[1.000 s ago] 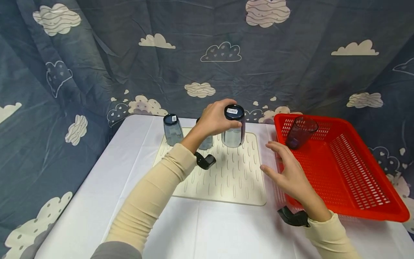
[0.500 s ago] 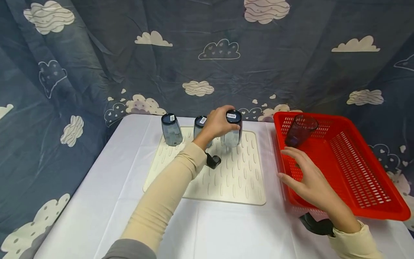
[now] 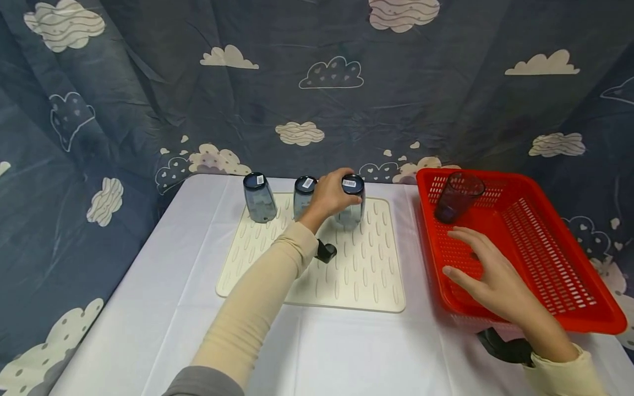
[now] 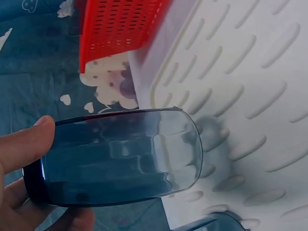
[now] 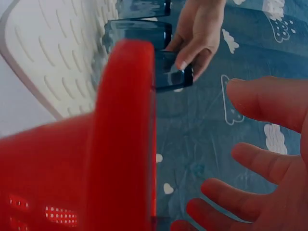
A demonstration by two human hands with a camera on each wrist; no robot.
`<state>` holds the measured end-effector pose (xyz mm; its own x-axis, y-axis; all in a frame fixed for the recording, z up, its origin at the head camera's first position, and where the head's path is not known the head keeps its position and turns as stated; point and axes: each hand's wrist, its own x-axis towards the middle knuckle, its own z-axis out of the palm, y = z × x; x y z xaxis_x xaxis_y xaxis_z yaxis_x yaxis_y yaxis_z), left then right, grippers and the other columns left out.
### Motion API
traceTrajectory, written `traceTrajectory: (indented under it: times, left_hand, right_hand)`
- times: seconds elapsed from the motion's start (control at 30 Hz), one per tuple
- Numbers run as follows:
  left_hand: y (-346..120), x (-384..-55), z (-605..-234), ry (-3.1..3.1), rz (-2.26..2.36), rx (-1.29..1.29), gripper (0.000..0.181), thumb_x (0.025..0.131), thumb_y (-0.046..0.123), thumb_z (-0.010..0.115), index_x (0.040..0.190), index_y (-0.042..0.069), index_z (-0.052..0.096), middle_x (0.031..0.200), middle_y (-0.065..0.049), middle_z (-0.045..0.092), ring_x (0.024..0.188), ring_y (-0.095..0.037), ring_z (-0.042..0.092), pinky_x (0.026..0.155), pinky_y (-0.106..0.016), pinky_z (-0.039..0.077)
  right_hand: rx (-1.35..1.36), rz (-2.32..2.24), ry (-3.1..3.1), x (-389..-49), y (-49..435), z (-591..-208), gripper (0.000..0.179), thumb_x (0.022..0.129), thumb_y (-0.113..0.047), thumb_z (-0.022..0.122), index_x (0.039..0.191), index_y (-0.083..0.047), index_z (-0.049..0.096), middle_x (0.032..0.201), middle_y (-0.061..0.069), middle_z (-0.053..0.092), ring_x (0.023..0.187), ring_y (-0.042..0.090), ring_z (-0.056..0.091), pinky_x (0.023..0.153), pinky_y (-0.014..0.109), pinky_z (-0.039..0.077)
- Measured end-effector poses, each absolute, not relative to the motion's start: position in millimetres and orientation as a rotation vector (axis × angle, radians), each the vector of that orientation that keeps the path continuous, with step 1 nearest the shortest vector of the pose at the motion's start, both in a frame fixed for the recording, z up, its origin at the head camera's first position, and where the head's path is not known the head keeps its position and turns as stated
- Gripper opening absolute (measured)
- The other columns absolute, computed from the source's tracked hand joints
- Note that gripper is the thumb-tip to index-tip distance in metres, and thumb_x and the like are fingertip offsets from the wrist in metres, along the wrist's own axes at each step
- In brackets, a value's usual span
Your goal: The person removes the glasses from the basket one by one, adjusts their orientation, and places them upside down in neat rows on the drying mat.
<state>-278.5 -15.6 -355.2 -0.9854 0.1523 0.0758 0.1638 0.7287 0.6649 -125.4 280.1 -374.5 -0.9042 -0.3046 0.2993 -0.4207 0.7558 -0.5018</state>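
My left hand (image 3: 331, 193) grips an upside-down blue-tinted drinking glass (image 4: 120, 156) by its base, thumb on one side and fingers on the other. The glass's rim is close over the cream ridged mat (image 3: 346, 275), near the mat's back edge. To its left, two similar glasses stand upside down: one glass (image 3: 303, 198) partly behind my left hand, and another glass (image 3: 260, 199) at the back left corner. My right hand (image 3: 495, 275), fingers spread and holding nothing, hovers over the near left side of the red basket (image 3: 550, 324). Inside the basket, a purplish glass (image 3: 458, 197) leans at the back left.
A white cloth covers the table (image 3: 342, 352) under the mat and basket. Behind the table hangs a dark blue curtain (image 3: 277, 99) with cloud prints. The basket's raised rim (image 5: 125, 125) stands close by my right hand in the right wrist view.
My left hand has lowered the glass towards the mat. My right hand has moved right, from beside the basket's left rim to over the basket.
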Motion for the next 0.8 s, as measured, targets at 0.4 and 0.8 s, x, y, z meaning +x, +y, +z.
traceTrajectory:
  times: [0.4,0.8]
  left_hand:
    - [-7.4,-279.8,-367.8,-2.877,-1.114,-0.260,0.069,0.080,0.026,0.083,0.142,0.020,0.053,0.133,-0.006,0.066,0.119,-0.027,0.062,0.100,-0.039,0.050]
    - [1.2,-279.4,-381.9,-2.840,-1.080,-0.200,0.069,0.079,0.026,0.084,0.141,0.021,0.055,0.133,-0.008,0.066,0.121,-0.030,0.063,0.101,-0.041,0.051]
  right_hand:
    - [0.572,0.850,-2.712,-125.8,286.4,-377.3,0.070,0.082,-0.018,0.081,0.143,-0.010,0.048,0.143,0.019,0.048,0.113,0.018,0.046,0.086,-0.003,0.029]
    - [0.526,0.877,-2.732,-121.8,292.3,-378.9,0.071,0.083,-0.019,0.080,0.144,-0.010,0.047,0.145,0.020,0.046,0.117,0.028,0.044,0.087,-0.006,0.026]
